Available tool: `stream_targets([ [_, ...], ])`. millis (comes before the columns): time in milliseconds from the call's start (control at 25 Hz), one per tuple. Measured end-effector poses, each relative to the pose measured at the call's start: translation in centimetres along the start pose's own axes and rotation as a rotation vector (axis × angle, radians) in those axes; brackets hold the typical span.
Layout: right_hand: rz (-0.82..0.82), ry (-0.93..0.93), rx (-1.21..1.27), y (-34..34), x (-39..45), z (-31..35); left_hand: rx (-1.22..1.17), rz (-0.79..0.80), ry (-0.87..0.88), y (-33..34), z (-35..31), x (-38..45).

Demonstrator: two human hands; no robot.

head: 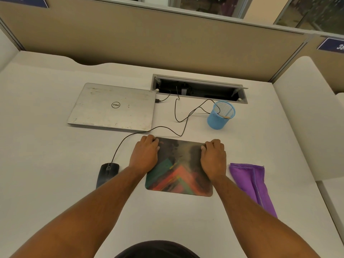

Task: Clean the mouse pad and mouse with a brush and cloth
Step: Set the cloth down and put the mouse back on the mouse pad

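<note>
While both hands, left hand [144, 154] and right hand [214, 157], lie curled on the mouse pad's [178, 174] far corners, purple cloth [249, 180] and mouse [107, 173] sit untouched; cleaning looks barely begun.

A closed silver laptop [111, 107] and a blue mesh cup [220, 116] rest on the desk [46, 146].

white desk [55, 164], laptop [113, 107], mouse [107, 174], mouse pad [178, 174], cloth [251, 181]

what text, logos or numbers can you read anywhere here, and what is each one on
"DELL", seen upside down, in a ring: lid of the closed laptop.
"3", then cut off by the frame: blue sign on the right partition.
Blue sign at top left: cropped, unreadable.
Reddish print at the mouse pad far-left corner: too blurred.
</note>
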State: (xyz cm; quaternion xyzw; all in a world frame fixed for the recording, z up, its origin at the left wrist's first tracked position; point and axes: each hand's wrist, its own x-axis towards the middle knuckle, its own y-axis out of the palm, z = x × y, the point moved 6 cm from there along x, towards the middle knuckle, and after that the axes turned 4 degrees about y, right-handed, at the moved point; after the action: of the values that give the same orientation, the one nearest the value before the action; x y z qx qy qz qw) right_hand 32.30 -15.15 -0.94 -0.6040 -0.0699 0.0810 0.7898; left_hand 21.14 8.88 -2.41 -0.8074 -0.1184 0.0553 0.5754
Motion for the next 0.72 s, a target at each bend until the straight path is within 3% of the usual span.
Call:
stream_targets([
  [160, 0.070, -0.022, -0.002, 0.8, -1.9, -0.5, 0.008, 0.074, 0.048, -0.1, 0.2, -0.7],
  [320, 0.037, 0.003, 0.019, 0.6, -4.4, 1.2, -0.071, 0.040, 0.055, -1.4, 0.6, -1.9],
  [520, 0.014, -0.121, 0.094, 1.5, -10.5, 8.2, -0.082, -0.096, 0.013, -4.7, 3.0, -4.0],
  [720, 0.186, -0.281, 0.221, 3.1, -15.5, 16.6, -0.067, -0.191, -0.062, -7.8, 8.4, -7.2],
])
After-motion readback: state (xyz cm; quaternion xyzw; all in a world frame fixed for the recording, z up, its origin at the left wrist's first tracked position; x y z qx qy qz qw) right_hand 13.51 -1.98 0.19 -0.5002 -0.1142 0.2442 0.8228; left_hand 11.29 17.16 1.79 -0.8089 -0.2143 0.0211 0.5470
